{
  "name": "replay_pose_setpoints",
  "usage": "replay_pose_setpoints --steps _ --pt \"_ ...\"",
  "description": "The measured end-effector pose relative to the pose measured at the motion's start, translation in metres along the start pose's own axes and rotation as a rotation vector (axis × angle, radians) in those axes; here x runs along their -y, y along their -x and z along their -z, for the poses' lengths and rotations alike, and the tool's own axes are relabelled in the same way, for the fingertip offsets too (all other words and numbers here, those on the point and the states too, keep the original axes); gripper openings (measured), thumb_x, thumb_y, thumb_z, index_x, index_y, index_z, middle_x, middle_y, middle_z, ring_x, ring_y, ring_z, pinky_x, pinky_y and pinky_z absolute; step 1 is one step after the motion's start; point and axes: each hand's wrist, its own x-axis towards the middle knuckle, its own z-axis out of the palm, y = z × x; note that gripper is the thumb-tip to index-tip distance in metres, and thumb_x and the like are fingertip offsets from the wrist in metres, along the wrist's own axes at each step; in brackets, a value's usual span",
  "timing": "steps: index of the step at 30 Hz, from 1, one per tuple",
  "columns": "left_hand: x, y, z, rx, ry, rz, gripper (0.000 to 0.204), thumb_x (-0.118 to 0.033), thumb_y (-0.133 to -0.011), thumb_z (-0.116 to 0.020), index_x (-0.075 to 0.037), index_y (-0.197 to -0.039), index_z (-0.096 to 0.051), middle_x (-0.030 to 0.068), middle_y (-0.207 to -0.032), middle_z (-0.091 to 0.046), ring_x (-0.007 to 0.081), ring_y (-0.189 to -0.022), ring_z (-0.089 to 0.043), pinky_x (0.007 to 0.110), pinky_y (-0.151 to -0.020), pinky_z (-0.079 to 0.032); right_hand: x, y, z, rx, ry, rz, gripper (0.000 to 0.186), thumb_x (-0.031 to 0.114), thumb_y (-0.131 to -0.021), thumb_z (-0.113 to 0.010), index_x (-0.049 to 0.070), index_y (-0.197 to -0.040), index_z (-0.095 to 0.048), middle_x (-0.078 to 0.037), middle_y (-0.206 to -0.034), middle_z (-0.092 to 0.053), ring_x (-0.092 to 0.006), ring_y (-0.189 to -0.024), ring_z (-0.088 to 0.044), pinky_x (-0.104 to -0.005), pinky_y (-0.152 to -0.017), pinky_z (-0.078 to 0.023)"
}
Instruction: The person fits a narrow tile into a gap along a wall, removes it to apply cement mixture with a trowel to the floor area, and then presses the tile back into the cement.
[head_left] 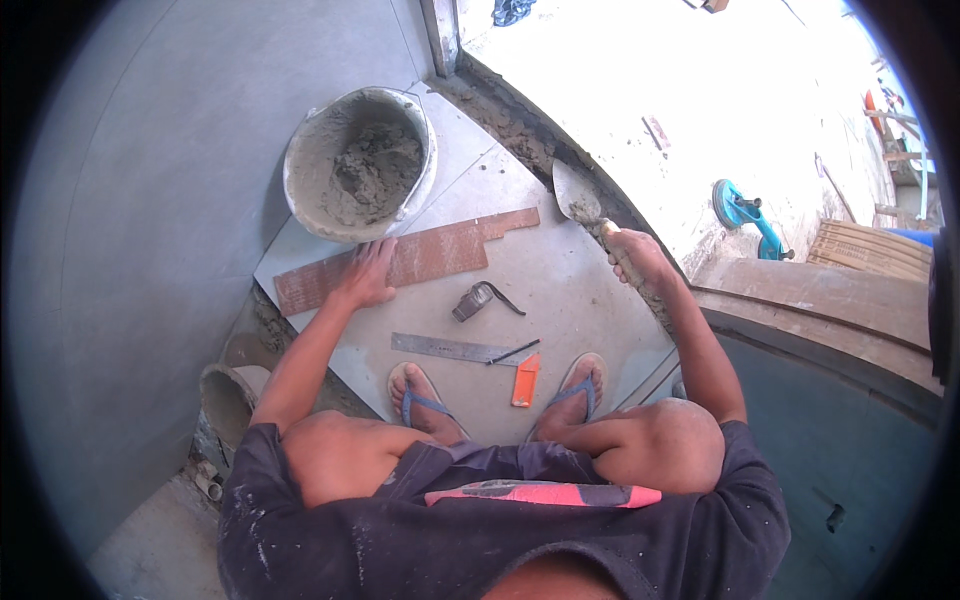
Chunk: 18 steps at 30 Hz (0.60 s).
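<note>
My left hand (pixel 370 274) lies across a reddish-brown cut tile strip (pixel 437 252) with a ridged face and a notched right end. Its fingers are stretched toward the strip's far edge, beside a bucket (pixel 415 205) of grey mortar (pixel 375 165). In my right hand (pixel 642 258), closed round the handle, is a trowel (pixel 574 190). Its blade, with mortar on it, is over the mortar-filled gap along the doorway. Between my hands and feet lie a tape measure (pixel 472 302), a try square with an orange handle (pixel 525 380) and a dark pencil or marker (pixel 514 352).
Large grey tiles (pixel 590 300) cover the floor under my sandalled feet. A grey tiled wall (pixel 170 180) rises at left, with another bucket (pixel 226 400) beside it. Beyond the gap are a blue suction lifter (pixel 745 215) and stacked cardboard (pixel 870 258).
</note>
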Motion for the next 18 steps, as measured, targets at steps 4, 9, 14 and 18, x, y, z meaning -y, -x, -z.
replay_pose_setpoints --steps 4,9,14,18 --pt "-0.003 0.002 -0.003 -0.041 0.01 -0.04 0.084 -0.011 -0.062 -0.077 -0.001 -0.136 -0.039 0.0214 -0.136 -0.045 0.0418 -0.132 -0.042 0.048 -0.114 -0.035 -0.01 -0.015 -0.008 0.065 -0.08 -0.034 0.027 0.033 -0.096 -0.059 0.007 -0.103 -0.06 -0.005 -0.079 -0.059 -0.0118 -0.056 -0.056 -0.0271 -0.046 -0.047" --pt "-0.003 0.005 -0.004 -0.062 0.001 -0.048 0.082 -0.01 -0.063 -0.077 0.0 -0.136 -0.04 0.0199 -0.137 -0.044 0.0406 -0.133 -0.041 0.048 -0.114 -0.035 0.012 -0.03 -0.01 0.069 0.061 -0.055 0.031 0.034 -0.095 -0.063 0.005 -0.105 -0.061 -0.005 -0.08 -0.058 -0.0127 -0.057 -0.056 -0.0286 -0.047 -0.047" --pt "0.004 0.013 -0.009 -0.038 0.006 0.014 0.09 -0.011 -0.067 -0.078 -0.001 -0.145 -0.034 0.0201 -0.146 -0.039 0.0389 -0.14 -0.035 0.047 -0.117 -0.033 0.023 -0.022 0.004 0.069 0.19 0.028 0.031 0.034 -0.094 -0.062 0.003 -0.098 -0.066 -0.005 -0.076 -0.06 -0.0131 -0.06 -0.058 -0.0297 -0.05 -0.047" --pt "0.0 0.017 0.001 -0.085 0.141 0.091 0.087 -0.017 -0.073 -0.078 0.0 -0.147 -0.035 0.0237 -0.151 -0.037 0.0411 -0.139 -0.038 0.045 -0.117 -0.034 0.03 -0.002 0.01 -0.065 0.49 0.186 0.036 0.033 -0.091 -0.061 0.001 -0.106 -0.068 -0.008 -0.079 -0.064 -0.0145 -0.064 -0.062 -0.0326 -0.058 -0.05"
